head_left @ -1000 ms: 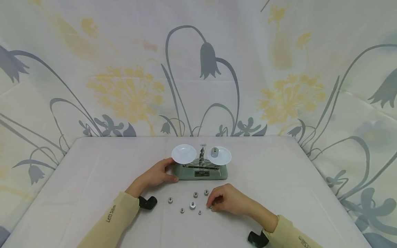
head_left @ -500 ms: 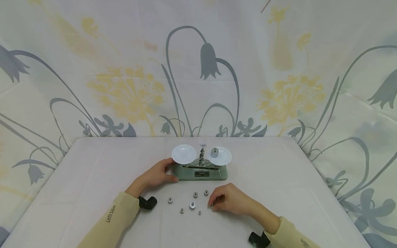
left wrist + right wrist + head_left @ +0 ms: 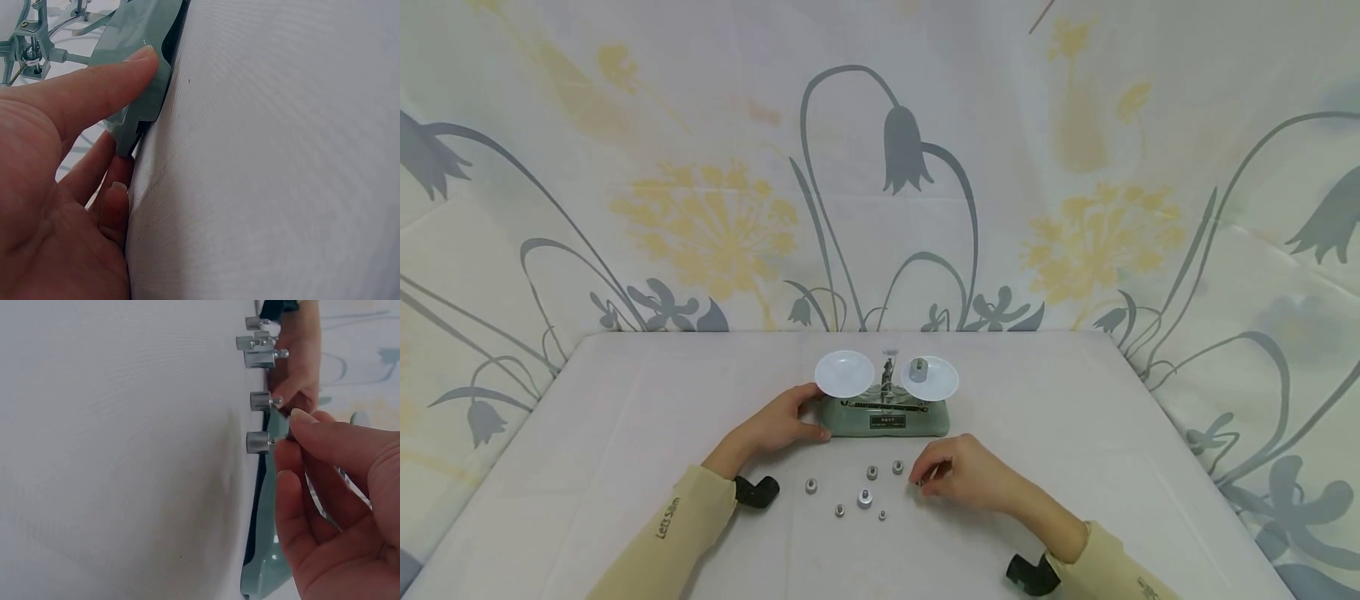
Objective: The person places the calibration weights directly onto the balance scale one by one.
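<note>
A green balance scale [image 3: 850, 426] with two white pans stands at the middle of the table. My left hand [image 3: 778, 422] grips the left end of its base, thumb on the front face and fingers behind, seen close in the left wrist view. In front of the scale, to the right, my right hand [image 3: 967, 473] pinches a tiny metal weight [image 3: 289, 433] between thumb and fingertips; most of it is hidden. A larger metal weight [image 3: 918, 370] sits in the right pan [image 3: 942, 380]. The left pan [image 3: 844, 373] holds nothing.
Several knobbed metal weights stand upright before the scale, among them a bigger one [image 3: 865, 499], a very small one [image 3: 882, 516] and one nearest my right hand [image 3: 898, 467]. White cloth [image 3: 700, 567] covers the table; a flowered curtain [image 3: 880, 233] hangs behind.
My right hand has moved forward and slightly right toward the scale, carrying the small weight. The left hand and the balance scale have stayed in place.
</note>
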`<state>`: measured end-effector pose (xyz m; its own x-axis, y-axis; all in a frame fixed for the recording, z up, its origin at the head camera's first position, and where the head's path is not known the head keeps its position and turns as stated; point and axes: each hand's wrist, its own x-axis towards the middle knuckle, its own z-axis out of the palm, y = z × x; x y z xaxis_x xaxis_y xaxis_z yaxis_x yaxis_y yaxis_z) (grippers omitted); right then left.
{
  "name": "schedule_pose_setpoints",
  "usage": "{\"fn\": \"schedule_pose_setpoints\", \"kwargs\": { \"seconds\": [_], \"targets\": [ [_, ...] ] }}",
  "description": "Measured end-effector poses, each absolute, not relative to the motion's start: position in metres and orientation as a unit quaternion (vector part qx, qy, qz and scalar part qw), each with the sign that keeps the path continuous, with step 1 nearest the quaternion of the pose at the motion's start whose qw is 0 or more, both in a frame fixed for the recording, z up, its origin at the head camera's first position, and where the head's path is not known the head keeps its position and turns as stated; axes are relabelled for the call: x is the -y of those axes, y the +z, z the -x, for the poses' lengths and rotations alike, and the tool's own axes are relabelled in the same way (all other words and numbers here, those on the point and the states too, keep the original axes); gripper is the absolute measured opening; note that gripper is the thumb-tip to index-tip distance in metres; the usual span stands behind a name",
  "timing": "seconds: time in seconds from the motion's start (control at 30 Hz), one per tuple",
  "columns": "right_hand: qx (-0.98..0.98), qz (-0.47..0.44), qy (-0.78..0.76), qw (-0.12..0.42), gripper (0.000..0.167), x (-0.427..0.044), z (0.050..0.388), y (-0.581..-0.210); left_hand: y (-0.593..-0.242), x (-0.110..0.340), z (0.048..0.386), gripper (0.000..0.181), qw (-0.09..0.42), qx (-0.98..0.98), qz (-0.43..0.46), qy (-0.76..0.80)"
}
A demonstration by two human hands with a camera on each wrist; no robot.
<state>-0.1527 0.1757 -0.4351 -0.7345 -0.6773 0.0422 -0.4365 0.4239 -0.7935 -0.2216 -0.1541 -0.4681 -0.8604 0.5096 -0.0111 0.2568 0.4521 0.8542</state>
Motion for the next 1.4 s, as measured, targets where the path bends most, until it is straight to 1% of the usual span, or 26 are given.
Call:
{"fn": "schedule_pose_setpoints", "kwargs": {
  "seconds": [0.27, 0.67, 1.13, 1.4],
  "targets": [
    [-0.842, 0.321, -0.418, 0.120, 0.016, -0.180, 0.154, -0.424, -0.467, 0.153, 0.221, 0.071, 0.133, -0.839, -0.229, 0.475],
    [-0.836, 0.337, -0.424, 0.081, 0.016, -0.189, 0.159, -0.409, -0.467, 0.153, 0.222, 0.071, 0.132, -0.844, -0.227, 0.467],
    [-0.836, 0.343, -0.426, 0.042, 0.020, -0.201, 0.170, -0.387, -0.465, 0.154, 0.222, 0.070, 0.140, -0.840, -0.230, 0.472],
    [-0.838, 0.335, -0.431, 0.022, 0.020, -0.206, 0.177, -0.378, -0.465, 0.154, 0.222, 0.070, 0.136, -0.840, -0.234, 0.471]
  ]
}}
